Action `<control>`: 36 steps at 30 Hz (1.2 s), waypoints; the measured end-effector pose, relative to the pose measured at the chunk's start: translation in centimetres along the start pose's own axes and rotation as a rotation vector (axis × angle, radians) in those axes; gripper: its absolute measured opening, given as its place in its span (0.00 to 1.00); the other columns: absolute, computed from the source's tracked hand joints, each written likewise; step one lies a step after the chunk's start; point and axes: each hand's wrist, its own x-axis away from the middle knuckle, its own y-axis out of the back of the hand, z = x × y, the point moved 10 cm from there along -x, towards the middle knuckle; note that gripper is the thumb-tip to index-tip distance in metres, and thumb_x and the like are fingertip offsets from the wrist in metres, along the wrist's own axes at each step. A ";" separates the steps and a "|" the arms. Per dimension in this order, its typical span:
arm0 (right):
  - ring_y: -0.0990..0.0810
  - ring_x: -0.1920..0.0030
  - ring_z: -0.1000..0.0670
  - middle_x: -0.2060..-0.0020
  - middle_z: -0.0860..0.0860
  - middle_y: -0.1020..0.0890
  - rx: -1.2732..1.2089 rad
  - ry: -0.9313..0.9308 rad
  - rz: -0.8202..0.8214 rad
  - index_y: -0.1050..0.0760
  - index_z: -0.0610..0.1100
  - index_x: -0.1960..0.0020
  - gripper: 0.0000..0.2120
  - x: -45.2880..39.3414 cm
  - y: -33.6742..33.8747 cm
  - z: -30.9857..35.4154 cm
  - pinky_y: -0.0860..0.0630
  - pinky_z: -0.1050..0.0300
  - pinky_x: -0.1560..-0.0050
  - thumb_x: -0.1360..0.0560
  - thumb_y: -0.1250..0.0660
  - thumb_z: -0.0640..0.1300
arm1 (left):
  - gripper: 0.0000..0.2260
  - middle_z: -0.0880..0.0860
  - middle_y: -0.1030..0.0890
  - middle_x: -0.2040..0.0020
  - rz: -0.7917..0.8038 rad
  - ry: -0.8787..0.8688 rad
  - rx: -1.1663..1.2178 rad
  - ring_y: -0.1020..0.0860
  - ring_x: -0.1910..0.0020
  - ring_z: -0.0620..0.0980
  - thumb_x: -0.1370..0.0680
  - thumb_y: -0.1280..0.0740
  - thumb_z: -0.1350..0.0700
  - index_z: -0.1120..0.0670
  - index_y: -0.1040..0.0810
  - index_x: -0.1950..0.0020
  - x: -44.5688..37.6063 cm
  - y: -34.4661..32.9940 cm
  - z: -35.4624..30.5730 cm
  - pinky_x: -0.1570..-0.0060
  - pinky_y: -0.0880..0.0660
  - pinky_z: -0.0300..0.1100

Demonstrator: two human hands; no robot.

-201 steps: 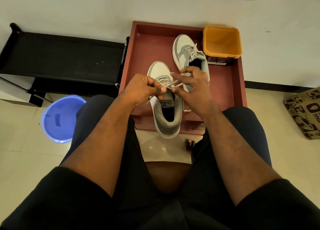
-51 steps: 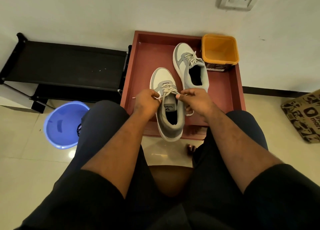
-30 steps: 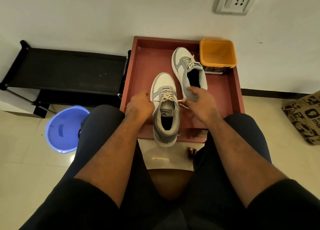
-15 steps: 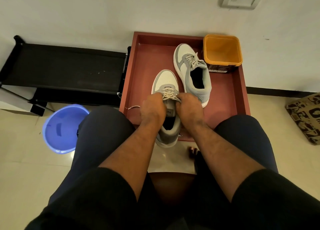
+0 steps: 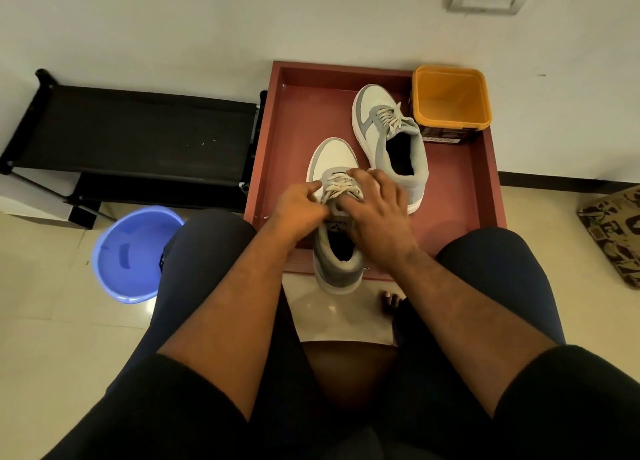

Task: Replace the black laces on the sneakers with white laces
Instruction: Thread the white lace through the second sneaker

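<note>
The near sneaker (image 5: 334,217) was positioned at the front edge of the red tray (image 5: 460,196), its heel projecting past the rim over the floor. White laces (image 5: 341,187) were threaded across its eyelets. The left hand (image 5: 301,210) was laid against the sneaker's left side, fingers loosely curled toward the laces; whether a lace was pinched could not be determined. The right hand (image 5: 377,213) was laid over the right side, fingers spread and relaxed. The second sneaker (image 5: 389,144), also white-laced, was located farther back, beside an orange container (image 5: 450,99).
</note>
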 end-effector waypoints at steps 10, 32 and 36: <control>0.34 0.32 0.40 0.31 0.45 0.31 -0.278 -0.127 0.005 0.25 0.45 0.49 0.12 -0.7 -0.8 -1.6 0.33 0.42 0.36 0.31 0.27 0.43 | 0.31 0.52 0.23 0.39 -0.113 -0.143 -0.141 0.23 0.44 0.49 0.25 0.31 0.62 0.51 0.36 0.24 0.7 0.1 -1.4 0.50 0.23 0.38; 0.24 0.42 0.38 0.36 0.43 0.26 -0.288 -0.248 0.146 0.39 0.45 0.28 0.25 -2.6 -2.0 -2.3 0.23 0.43 0.47 0.22 0.36 0.46 | 0.10 0.50 0.16 0.54 -0.431 -0.097 -0.206 0.19 0.56 0.50 0.22 0.35 0.57 0.52 0.17 0.43 -0.2 1.4 -1.0 0.61 0.23 0.39; 0.37 0.29 0.37 0.29 0.43 0.34 -0.066 -0.053 0.122 0.30 0.47 0.36 0.25 -0.8 -1.7 0.6 0.33 0.36 0.33 0.31 0.28 0.42 | 0.17 0.47 0.19 0.50 -0.258 -0.017 0.033 0.22 0.50 0.46 0.24 0.32 0.61 0.54 0.22 0.35 -0.8 1.3 -0.1 0.46 0.23 0.41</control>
